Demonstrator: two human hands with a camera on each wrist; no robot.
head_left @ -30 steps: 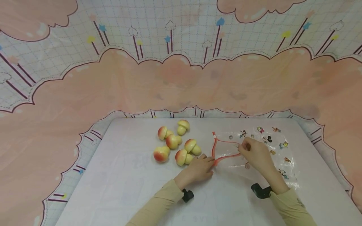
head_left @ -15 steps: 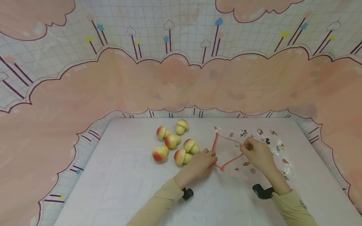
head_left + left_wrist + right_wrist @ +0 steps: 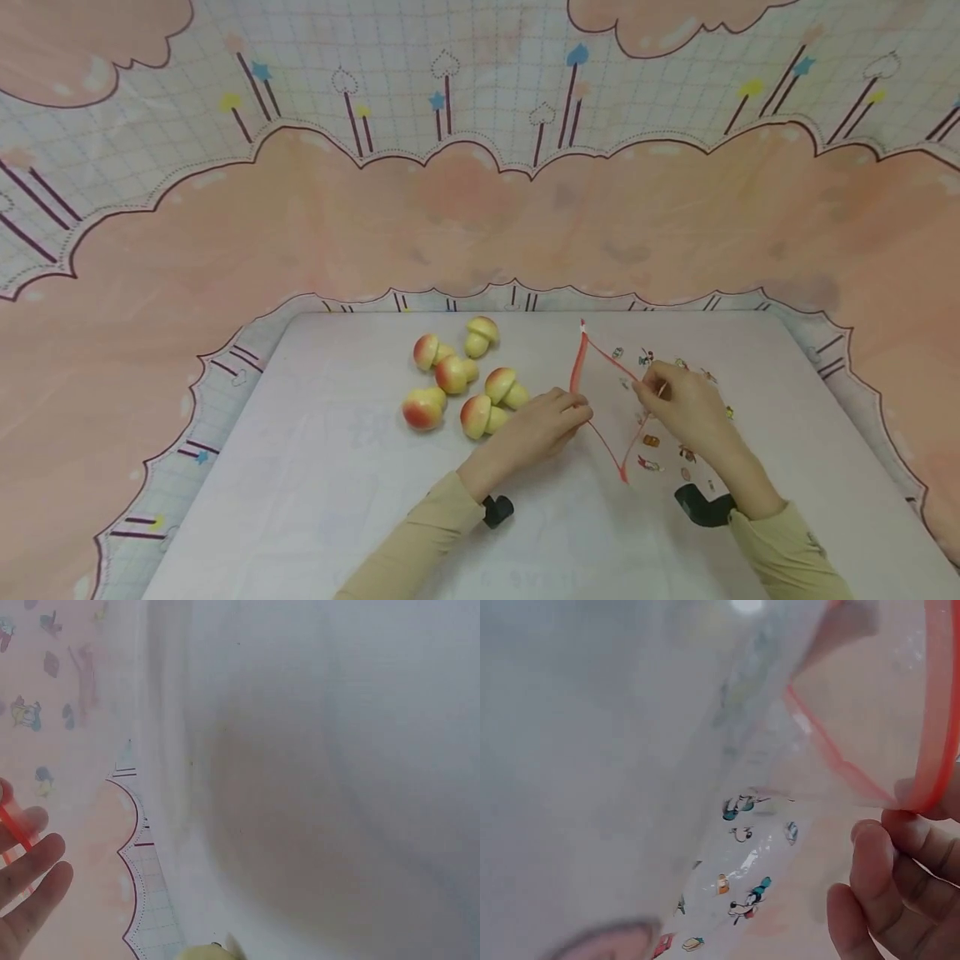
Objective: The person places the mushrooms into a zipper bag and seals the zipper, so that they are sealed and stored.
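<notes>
A clear zip bag (image 3: 654,461) with cartoon prints and a red rim (image 3: 576,367) is held up off the white table (image 3: 322,500), its mouth spread wide. My left hand (image 3: 579,412) pinches the rim's left side, and my right hand (image 3: 649,392) pinches the opposite side. The left wrist view shows my fingers (image 3: 34,874) at the red rim (image 3: 13,823). In the right wrist view my fingers (image 3: 889,877) pinch the red rim (image 3: 936,720), with the printed bag (image 3: 742,892) beyond. Several peach-and-yellow toy mushrooms (image 3: 457,377) lie just left of my left hand.
A pink and white cloud-patterned cloth (image 3: 480,208) hangs behind the table and drapes around its edges. Bare tabletop stretches in front of the mushrooms and to the bag's right. A mushroom's edge (image 3: 206,951) shows at the bottom of the left wrist view.
The bag went from lying nearly flat to lifted, and its mouth has been pulled wider. My right hand rose slightly toward the far side; my left hand shifted a little right along the rim.
</notes>
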